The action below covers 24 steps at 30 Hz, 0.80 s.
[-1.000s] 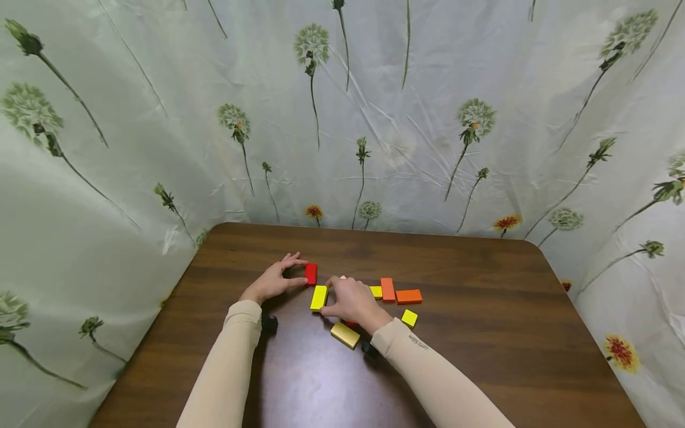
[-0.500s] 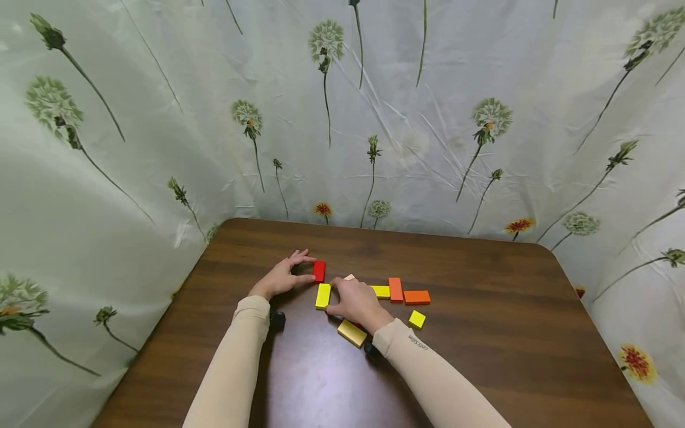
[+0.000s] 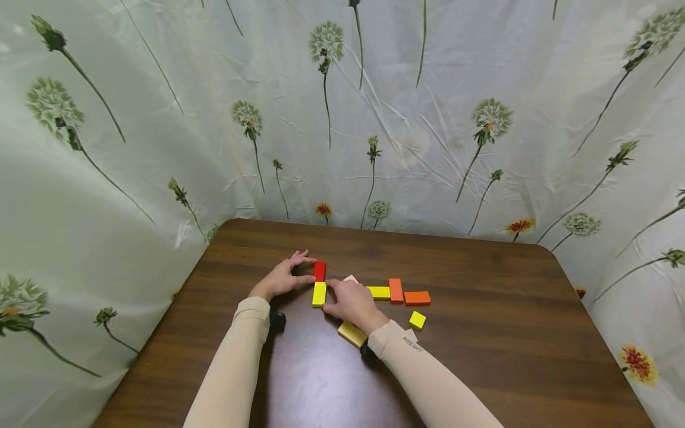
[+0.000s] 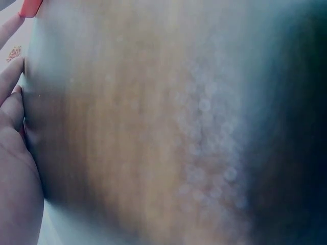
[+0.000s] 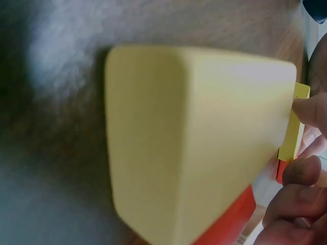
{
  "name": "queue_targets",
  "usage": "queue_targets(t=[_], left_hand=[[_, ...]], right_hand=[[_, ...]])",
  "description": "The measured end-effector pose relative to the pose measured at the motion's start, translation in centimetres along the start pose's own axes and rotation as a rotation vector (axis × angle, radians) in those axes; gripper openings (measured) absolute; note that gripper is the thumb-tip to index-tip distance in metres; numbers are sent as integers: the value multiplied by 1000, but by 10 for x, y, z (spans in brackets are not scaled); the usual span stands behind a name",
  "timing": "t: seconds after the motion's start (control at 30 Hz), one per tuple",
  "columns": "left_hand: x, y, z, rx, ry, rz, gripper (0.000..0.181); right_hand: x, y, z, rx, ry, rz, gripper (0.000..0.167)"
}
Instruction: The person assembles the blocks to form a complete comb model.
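Observation:
My left hand [image 3: 280,278] lies at the left of a red block [image 3: 319,271], its thumb and index finger at the block's near and far ends. In the left wrist view a fingertip touches the red block [image 4: 30,7]. My right hand [image 3: 355,302] pinches a yellow block [image 3: 319,294] by its ends between thumb and index finger. That yellow block lies end to end with the red one, in one line. In the right wrist view, the thumb [image 5: 310,111] presses the yellow block [image 5: 292,133], with some red showing at its end.
A gold-yellow block [image 3: 351,334] lies under the right wrist. Right of the hand are another yellow block [image 3: 379,292], two orange blocks [image 3: 395,290] and a small yellow block [image 3: 417,320]. A pale block [image 3: 350,279] is partly hidden. A floral curtain [image 3: 407,119] hangs behind the brown table [image 3: 481,345].
My right hand has slid the yellow block up and left until it meets the red block's near end. The left hand stays at the red block. The head view has shifted slightly.

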<state>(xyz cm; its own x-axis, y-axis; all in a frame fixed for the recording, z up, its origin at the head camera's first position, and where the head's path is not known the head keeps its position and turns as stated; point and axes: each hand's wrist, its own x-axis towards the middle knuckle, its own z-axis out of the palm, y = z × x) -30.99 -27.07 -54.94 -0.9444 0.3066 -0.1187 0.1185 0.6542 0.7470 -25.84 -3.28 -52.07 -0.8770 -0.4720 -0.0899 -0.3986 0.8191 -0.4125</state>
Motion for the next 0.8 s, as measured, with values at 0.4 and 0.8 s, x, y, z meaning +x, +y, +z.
queue_targets(t=[0.4, 0.8], left_hand=[[-1, 1, -1, 5, -2, 4, 58], [0, 0, 0, 13, -9, 7, 58]], right_hand=[[2, -5, 5, -16, 31, -13, 56], [1, -6, 10, -25, 83, -24, 57]])
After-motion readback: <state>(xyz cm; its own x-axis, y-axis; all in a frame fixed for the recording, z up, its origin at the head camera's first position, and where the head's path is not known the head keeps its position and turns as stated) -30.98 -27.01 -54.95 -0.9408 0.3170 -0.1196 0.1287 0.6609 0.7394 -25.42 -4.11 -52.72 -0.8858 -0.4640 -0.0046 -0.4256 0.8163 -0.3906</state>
